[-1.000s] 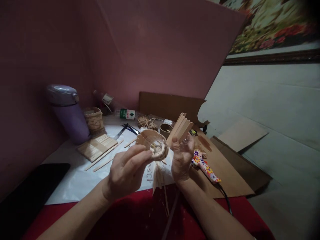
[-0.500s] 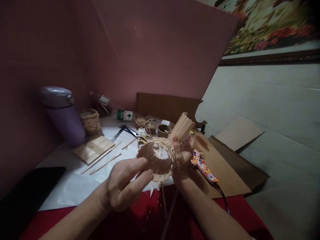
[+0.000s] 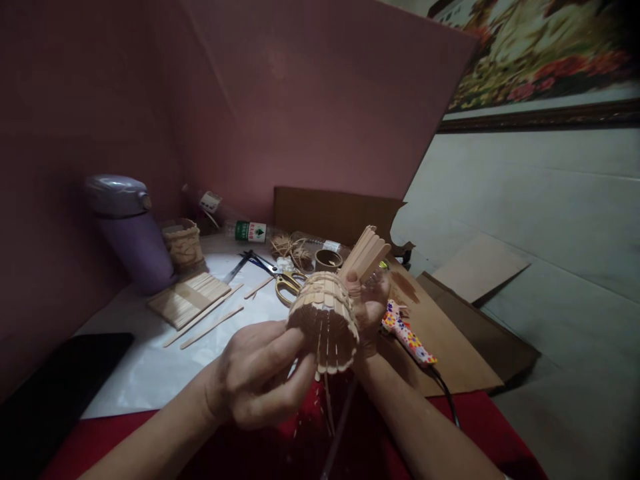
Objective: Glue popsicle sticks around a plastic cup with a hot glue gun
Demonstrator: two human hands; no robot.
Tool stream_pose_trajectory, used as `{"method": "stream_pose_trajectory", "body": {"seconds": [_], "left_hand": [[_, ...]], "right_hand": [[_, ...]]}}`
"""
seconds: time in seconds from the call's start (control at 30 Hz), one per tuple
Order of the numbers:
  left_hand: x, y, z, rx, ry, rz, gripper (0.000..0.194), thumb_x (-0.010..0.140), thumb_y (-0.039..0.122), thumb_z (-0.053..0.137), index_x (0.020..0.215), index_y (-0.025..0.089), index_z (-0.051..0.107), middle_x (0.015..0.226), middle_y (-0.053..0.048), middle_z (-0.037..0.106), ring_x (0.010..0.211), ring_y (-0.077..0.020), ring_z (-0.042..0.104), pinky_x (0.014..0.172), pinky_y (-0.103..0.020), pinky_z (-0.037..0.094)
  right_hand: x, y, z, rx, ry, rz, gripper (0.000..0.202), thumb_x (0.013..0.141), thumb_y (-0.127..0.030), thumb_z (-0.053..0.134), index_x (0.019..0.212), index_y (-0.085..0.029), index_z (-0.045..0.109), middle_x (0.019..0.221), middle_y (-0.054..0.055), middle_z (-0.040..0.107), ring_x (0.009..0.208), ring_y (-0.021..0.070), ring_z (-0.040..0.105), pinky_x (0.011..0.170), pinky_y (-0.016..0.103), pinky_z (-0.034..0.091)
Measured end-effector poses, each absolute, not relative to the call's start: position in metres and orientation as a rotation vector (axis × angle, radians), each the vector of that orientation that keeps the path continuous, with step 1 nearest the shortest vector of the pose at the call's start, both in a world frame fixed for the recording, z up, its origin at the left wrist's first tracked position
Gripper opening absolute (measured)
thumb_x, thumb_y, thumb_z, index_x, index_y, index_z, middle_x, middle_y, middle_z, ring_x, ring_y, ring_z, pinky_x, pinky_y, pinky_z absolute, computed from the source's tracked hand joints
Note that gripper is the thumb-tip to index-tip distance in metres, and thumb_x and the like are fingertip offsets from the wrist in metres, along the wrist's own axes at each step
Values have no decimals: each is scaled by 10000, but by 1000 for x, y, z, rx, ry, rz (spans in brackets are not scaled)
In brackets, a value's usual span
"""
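A small round basket made of wooden craft sticks is tilted, its mouth facing me and down, its inside dark. My left hand pinches its near-left rim between thumb and fingers. Against its right side rests my right hand, thumb up along the wall, with part of its fingers hidden. Right behind that hand a bunch of craft sticks stands up at a slant; whether the hand touches them I cannot tell. A few thin splinters hang or lie below the basket, over the red cloth.
A stack of craft sticks and loose sticks lie left on white paper. Behind are scissors, a tape roll, twine and a plastic bottle. A purple flask stands left; a flowered glue gun lies right on cardboard.
The basket has been turned over in my hands: its mouth now tips down toward me and its outer wall shows on top. My left hand has shifted slightly right.
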State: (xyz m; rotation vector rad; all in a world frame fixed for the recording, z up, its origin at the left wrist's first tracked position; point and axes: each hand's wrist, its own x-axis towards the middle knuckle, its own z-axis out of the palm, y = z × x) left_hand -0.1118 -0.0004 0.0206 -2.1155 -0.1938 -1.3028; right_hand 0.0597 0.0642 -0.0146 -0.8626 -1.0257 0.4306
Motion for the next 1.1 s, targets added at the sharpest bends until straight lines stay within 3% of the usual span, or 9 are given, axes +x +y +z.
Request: {"method": "stream_pose_trajectory", "body": {"seconds": [0.1, 0.23, 0.33, 0.4, 0.57, 0.87, 1.1], "left_hand": [[-111, -2, 12, -2116, -441, -1425, 164, 807, 87, 612, 895, 211, 674, 904, -74, 716, 779, -172, 700, 637, -271, 593], [-106, 6, 3, -2090, -781, -1914, 283, 754, 26, 682, 968, 205, 638, 913, -43, 692, 821, -154, 688, 684, -252, 582], [-103, 17, 3, -2143, -954, -2360, 230, 760, 63, 690, 934, 202, 629, 883, -21, 658, 644, -108, 650, 509, -199, 535], [-103, 23, 4, -2123, -1132, -2651, 196, 751, 109, 708, 898, 192, 608, 754, 16, 629, 504, -89, 589, 389, -183, 467], [-106, 29, 9, -1924, -1500, -3104, 260, 659, 198, 784, 799, 170, 566, 671, 40, 611, 425, -99, 558, 326, -202, 418], [-117, 42, 4, -1509, -1892, -3401, 415, 504, 210, 859, 775, 135, 554, 584, 22, 631, 379, -92, 536, 304, -162, 361], [-116, 41, 4, -1414, -1925, -3449, 373, 524, 177, 835, 779, 123, 568, 598, 14, 638, 369, -71, 513, 285, -142, 333]], "right_hand": [[60, 63, -9, -818, -940, 461, 560, 849, -434, 631, 1334, -225, 445, 1264, 109, 589, 1116, 253, 611, 968, 477, 489], [60, 60, -3, -843, -936, 431, 542, 831, -428, 649, 1292, -197, 481, 1291, 121, 574, 1158, 255, 582, 1012, 475, 456], [60, 58, -2, -832, -922, 464, 532, 812, -422, 666, 1257, -185, 493, 1253, 125, 589, 1129, 251, 597, 1001, 455, 466], [60, 57, -3, -825, -919, 474, 510, 807, -424, 669, 1226, -188, 499, 1224, 116, 602, 1115, 246, 604, 994, 450, 471], [58, 56, -2, -835, -916, 488, 529, 788, -443, 680, 1205, -186, 481, 1208, 122, 603, 1101, 251, 614, 975, 447, 481], [57, 52, 0, -831, -901, 515, 591, 756, -447, 710, 1226, -172, 481, 1198, 131, 612, 1091, 262, 617, 974, 460, 469], [57, 51, 0, -829, -928, 521, 563, 770, -448, 702, 1221, -172, 507, 1208, 114, 620, 1084, 248, 614, 961, 432, 473]]}}
